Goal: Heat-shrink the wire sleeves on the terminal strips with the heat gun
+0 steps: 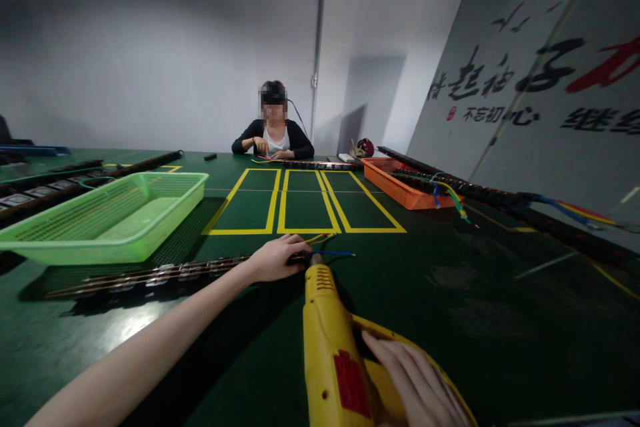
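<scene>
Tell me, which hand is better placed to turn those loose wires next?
Probably the left hand: it holds the end of the dark strip, beside the loose wires. The right hand is farther back, on the yellow heat gun.

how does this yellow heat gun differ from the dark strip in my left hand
The heat gun is yellow and bulky; the strip is dark, long and slim. The heat gun points away from you, while the strip lies crosswise. Your right hand is on the heat gun, your left hand on the strip. Both are held.
</scene>
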Motion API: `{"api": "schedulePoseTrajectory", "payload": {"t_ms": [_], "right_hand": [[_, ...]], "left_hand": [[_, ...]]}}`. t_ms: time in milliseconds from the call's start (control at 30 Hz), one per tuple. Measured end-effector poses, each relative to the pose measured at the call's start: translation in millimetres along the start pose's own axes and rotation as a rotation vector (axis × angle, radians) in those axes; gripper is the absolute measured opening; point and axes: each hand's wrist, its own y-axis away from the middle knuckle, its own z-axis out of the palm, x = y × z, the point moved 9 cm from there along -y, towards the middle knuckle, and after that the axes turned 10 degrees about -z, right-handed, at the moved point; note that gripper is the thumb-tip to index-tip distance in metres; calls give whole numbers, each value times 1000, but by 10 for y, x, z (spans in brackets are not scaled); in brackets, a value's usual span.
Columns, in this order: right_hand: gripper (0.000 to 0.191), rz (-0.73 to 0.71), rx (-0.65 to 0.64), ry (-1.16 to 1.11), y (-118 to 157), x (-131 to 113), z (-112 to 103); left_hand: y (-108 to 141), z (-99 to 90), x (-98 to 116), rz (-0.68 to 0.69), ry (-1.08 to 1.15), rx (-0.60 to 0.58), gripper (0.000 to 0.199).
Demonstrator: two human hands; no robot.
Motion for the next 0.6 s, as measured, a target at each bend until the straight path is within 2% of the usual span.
{"api": "schedulePoseTrajectory", "payload": {"t_ms": [100, 200, 367, 467, 600], "right_hand": [[67, -123, -77, 34, -59, -147, 94], [84, -103, -149, 8, -79, -190, 180], [95, 35, -310, -251, -94, -111, 258], [94, 138, -414, -391, -85, -23, 293], [106, 265, -437, -477, -37, 150, 323]], "left_hand": [[-7, 6, 3, 3, -20, -5, 38], [-22, 34, -13, 0, -31, -20, 39], [-27, 47, -24, 3, -46, -22, 39], [-14, 29, -9, 4, -66, -16, 39], [15, 12, 43, 12, -106, -5, 38]]}}
